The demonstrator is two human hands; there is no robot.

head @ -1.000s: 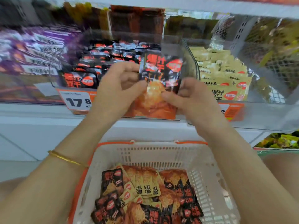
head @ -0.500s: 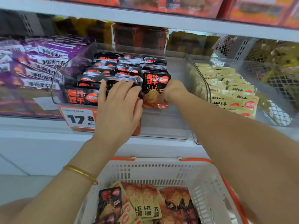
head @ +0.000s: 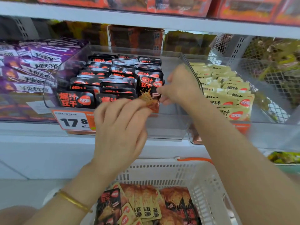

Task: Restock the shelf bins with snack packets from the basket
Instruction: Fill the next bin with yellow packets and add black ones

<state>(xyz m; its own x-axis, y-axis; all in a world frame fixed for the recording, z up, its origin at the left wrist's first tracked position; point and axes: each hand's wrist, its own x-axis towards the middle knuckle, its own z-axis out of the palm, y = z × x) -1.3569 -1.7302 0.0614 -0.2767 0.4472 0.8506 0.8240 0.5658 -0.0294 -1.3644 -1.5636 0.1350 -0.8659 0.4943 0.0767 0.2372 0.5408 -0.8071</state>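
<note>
A black-and-orange snack packet (head: 148, 88) stands upright at the front right of the clear shelf bin (head: 170, 127), which holds several rows of the same packets. My left hand (head: 120, 127) pinches the packet's lower edge from the front. My right hand (head: 180, 86) pinches its right edge from inside the bin. Below, the white basket (head: 203, 179) with orange handles holds several more black and yellow packets (head: 142, 207).
A purple-packet bin (head: 27, 70) stands to the left and a yellow-packet bin (head: 227, 93) to the right. An orange price tag (head: 73, 120) hangs on the bin front. A white shelf edge (head: 40, 143) runs below; another shelf of red boxes sits above.
The packet was carried from in front of the bin into its front right row. My left hand slid off the neighbouring packets and down to the packet's lower edge; the camera tilted up.
</note>
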